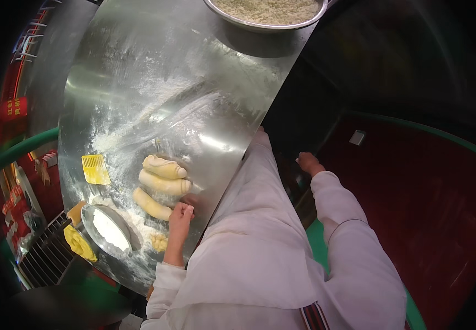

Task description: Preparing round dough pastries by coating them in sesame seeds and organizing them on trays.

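My left hand (181, 211) is at the near edge of a floured stainless steel table (172, 111), beside the end of a pale yellow dough roll (151, 204). Its fingers are curled in; whether they pinch something small cannot be told. Two more dough rolls, a middle one (163, 182) and a far one (163, 166), lie beyond the first, side by side. Small yellow dough bits (159, 242) lie left of my left wrist. My right hand (310, 163) hangs off the table, past its edge, with fingers curled; its palm side is hidden.
A yellow plastic scraper (96, 169) lies on the table. Near the left end stand a metal bowl of white flour (110, 229) and a yellow mass (79, 243). A large metal bowl of crumbly tan stuff (269, 27) stands at the far end. A dark wire rack (46, 251) is beyond the table.
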{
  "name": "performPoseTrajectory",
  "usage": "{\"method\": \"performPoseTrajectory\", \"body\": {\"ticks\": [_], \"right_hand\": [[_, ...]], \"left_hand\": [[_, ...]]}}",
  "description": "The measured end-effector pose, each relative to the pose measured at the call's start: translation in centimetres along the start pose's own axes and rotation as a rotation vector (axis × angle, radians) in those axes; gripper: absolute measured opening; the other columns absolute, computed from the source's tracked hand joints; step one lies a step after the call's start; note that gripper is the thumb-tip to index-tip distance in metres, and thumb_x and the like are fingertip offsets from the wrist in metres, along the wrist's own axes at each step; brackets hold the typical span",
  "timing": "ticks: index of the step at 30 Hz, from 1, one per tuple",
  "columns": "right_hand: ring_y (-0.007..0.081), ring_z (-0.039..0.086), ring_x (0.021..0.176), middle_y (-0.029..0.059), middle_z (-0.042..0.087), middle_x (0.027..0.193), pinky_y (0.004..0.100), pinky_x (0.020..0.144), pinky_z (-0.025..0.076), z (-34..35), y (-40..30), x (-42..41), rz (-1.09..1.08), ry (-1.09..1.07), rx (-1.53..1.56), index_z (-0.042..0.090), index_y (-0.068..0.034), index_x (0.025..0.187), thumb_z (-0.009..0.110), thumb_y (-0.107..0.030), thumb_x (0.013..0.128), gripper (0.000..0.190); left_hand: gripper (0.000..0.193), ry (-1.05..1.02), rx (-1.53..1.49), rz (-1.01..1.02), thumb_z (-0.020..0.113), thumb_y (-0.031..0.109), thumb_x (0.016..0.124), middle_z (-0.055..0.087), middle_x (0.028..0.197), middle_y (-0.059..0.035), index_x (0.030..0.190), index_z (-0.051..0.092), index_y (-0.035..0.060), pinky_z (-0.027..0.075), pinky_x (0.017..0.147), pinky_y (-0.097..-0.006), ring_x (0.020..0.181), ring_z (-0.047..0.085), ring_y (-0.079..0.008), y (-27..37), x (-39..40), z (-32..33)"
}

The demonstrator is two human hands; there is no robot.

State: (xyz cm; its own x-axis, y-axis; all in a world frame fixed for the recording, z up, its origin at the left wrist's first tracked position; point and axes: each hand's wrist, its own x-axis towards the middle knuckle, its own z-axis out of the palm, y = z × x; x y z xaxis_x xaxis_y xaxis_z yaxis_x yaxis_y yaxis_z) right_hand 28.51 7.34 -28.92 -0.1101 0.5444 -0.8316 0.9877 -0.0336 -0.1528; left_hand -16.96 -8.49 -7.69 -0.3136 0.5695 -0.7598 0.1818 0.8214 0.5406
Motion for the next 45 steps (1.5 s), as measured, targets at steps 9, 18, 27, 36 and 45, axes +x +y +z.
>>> {"method": "performPoseTrajectory", "body": {"ticks": [9, 18, 27, 36, 45], "right_hand": [[0.0326, 0.068, 0.095, 0.0164, 0.071, 0.097, 0.0442, 0.080, 0.054, 11.1, -0.4, -3.4, -0.092, -0.112, -0.493, 0.072, -0.005, 0.090, 0.056, -0.016, 0.086, 0.019], [0.0283, 0.067, 0.096, 0.0162, 0.069, 0.104, 0.0472, 0.084, 0.049, 12.6, 5.0, -3.4, -0.372, -0.274, -0.318, 0.072, -0.009, 0.099, 0.053, -0.021, 0.089, 0.025], [0.0318, 0.069, 0.081, 0.0164, 0.071, 0.089, 0.0482, 0.079, 0.051, -0.7, 3.2, 4.0, -0.497, -0.100, -0.197, 0.073, -0.008, 0.084, 0.054, -0.028, 0.087, 0.027], [0.0309, 0.064, 0.099, 0.0129, 0.068, 0.105, 0.0432, 0.089, 0.048, -20.8, -1.3, 14.5, -0.643, 0.002, -0.587, 0.069, -0.010, 0.103, 0.051, -0.030, 0.089, 0.030], [0.0351, 0.064, 0.082, 0.0161, 0.065, 0.088, 0.0439, 0.074, 0.052, -33.0, -10.7, 6.0, -1.026, 0.127, -0.498, 0.065, -0.004, 0.097, 0.064, -0.017, 0.081, 0.020]], "left_hand": [[0.014, -0.009, 0.096, -0.026, 0.062, 0.014, 0.091, 0.059, 0.072, -0.0017, 0.087, 0.057, 0.0019, 0.046, 0.065, -0.0235, 0.068, 0.056, -0.0084, 2.0, 0.0, -0.2], [0.025, 0.028, 0.068, -0.272, 0.067, 0.024, 0.088, 0.063, 0.071, -0.0063, 0.085, 0.060, 0.0000, 0.047, 0.065, -0.0280, 0.065, 0.060, -0.0124, 4.6, 1.1, 0.0], [0.038, 0.104, 0.336, -0.284, 0.070, 0.033, 0.082, 0.061, 0.071, -0.0133, 0.086, 0.058, -0.0032, 0.048, 0.064, -0.0409, 0.066, 0.061, -0.0321, 4.7, 0.7, 1.5], [0.034, 0.238, 0.382, -0.278, 0.073, 0.029, 0.078, 0.056, 0.066, -0.0117, 0.083, 0.055, -0.0001, 0.045, 0.063, -0.0459, 0.067, 0.057, -0.0347, 6.7, 1.0, 2.9], [0.024, 0.536, 0.287, -0.182, 0.071, 0.021, 0.080, 0.056, 0.067, -0.0067, 0.075, 0.055, 0.0040, 0.042, 0.066, -0.0425, 0.070, 0.054, -0.0275, 4.1, 0.3, 4.5]]}}
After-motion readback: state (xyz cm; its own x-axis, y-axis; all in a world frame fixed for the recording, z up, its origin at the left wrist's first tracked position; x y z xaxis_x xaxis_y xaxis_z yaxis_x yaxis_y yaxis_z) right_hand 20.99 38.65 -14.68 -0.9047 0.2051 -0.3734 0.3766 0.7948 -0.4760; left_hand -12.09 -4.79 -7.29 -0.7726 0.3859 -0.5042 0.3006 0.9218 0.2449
